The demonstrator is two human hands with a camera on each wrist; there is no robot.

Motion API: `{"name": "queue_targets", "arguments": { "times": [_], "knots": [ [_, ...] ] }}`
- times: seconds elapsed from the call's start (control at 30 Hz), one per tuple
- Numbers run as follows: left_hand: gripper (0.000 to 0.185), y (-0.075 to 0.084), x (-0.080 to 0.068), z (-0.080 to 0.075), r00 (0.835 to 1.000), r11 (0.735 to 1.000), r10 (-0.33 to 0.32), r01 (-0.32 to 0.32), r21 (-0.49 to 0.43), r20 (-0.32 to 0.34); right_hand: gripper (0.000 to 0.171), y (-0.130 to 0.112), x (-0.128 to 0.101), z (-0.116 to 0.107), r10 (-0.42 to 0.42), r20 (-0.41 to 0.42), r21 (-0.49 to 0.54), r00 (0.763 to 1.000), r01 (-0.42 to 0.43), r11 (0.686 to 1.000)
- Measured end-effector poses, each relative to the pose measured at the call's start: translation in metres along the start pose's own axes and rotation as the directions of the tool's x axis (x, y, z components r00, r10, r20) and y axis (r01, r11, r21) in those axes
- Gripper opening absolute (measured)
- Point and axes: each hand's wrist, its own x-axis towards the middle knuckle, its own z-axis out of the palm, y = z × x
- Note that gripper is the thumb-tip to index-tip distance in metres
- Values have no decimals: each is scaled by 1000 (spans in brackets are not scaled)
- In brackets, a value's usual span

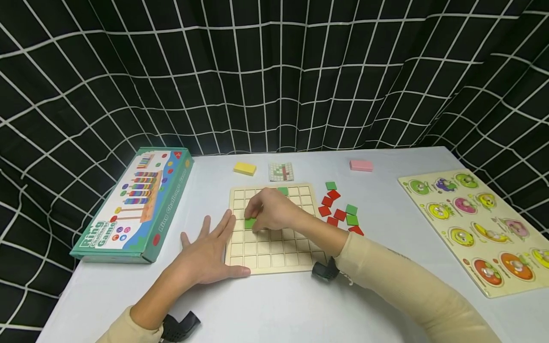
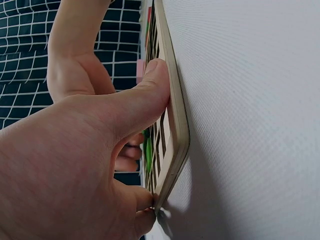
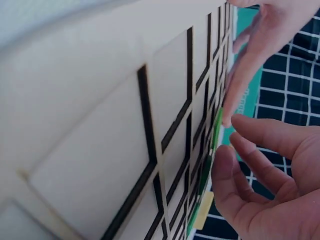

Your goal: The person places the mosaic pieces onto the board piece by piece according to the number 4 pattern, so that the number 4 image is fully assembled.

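A pale wooden grid board [image 1: 266, 247] lies flat on the table. Along its left side, my left hand [image 1: 206, 257] is spread with straight fingers, its thumb resting on the front edge. In the left wrist view that thumb [image 2: 157, 82] lies over the board's rim. Above the board's left part is my right hand [image 1: 272, 209], its fingers bent beside a green square tile [image 1: 249, 223] in the grid. The right wrist view shows a gap between thumb and fingers, with nothing pinched there. Another green tile [image 1: 282, 191] sits near the board's back edge.
Right of the board lie several loose red tiles [image 1: 340, 215] and green tiles [image 1: 351, 209]. Behind are a yellow block [image 1: 245, 168], a small pattern card [image 1: 280, 172] and a pink block [image 1: 361, 166]. A game box [image 1: 137, 205] stands left, a fruit puzzle board [image 1: 476, 224] right.
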Motion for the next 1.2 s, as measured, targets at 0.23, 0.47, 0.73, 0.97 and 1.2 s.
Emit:
{"name": "queue_targets", "arguments": {
  "times": [0.23,0.47,0.73,0.97,1.2],
  "knots": [
    [130,0,0,-1,1000,1000,-5,5,13,-4,23,5,-13,-14,-12,-18,73,1000,13,997],
    [129,0,-1,-1,1000,1000,-6,6,15,-6,20,18,-23,-36,-6,-72,90,997,13,996],
    [129,1,0,0,1000,1000,-2,2,7,-11,23,48,-30,-64,-26,-125,88,992,37,995],
    [129,0,1,2,1000,1000,-2,2,0,-11,23,77,-35,-84,-33,-189,62,981,45,997],
    [129,0,1,2,1000,1000,-2,2,-8,-9,27,103,-38,-102,-15,-207,37,978,23,999]
  ]
}}
